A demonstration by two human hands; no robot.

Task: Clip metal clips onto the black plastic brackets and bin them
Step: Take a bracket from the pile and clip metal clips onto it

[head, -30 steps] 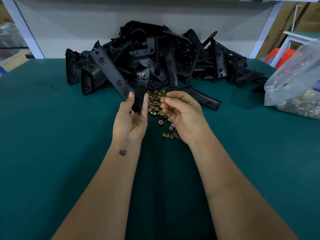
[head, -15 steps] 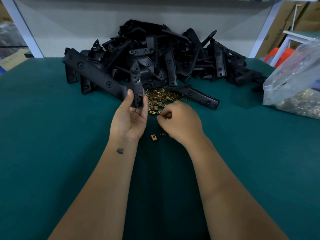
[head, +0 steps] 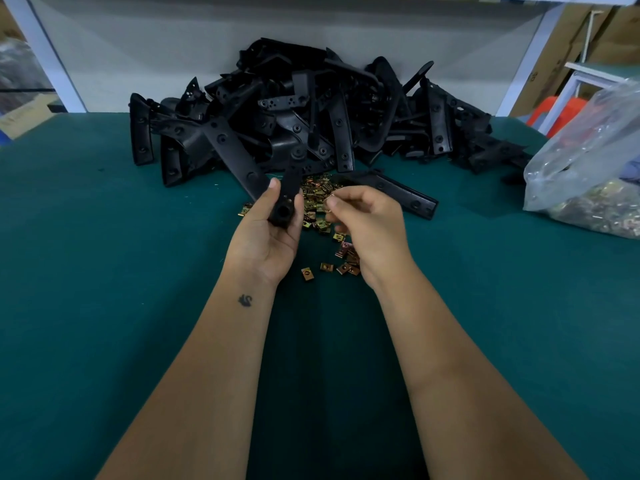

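Black bracket: an L-shaped plastic bracket (head: 290, 188) is in my left hand (head: 265, 237), raised off the counter; the near arm runs almost straight away from me, its round-holed end down in my palm, and the second arm (head: 235, 157) slants up and off to my left toward the heap
Left fingers: thumb on the left edge, the others curled round the right edge, clasping the bracket's near end
Right fingers: my right hand (head: 372, 230) is just beside the bracket, thumb and forefinger pinching one small brass-coloured metal clip (head: 328, 203) at the tips, the other fingers loosely curled
Gap: clip and bracket are close but apart
Loose clips: a scatter of metal clips (head: 323, 216) lies on the green counter (head: 104, 271) under and just beyond my hands, a few strays (head: 327, 268) nearer my wrists
Bracket heap: a big pile of black brackets (head: 311, 119) sits at the back of the counter, against the grey wall, long pieces pointing every way
Bag: a clear plastic bag (head: 588, 168) with more clips inside lies at the right edge
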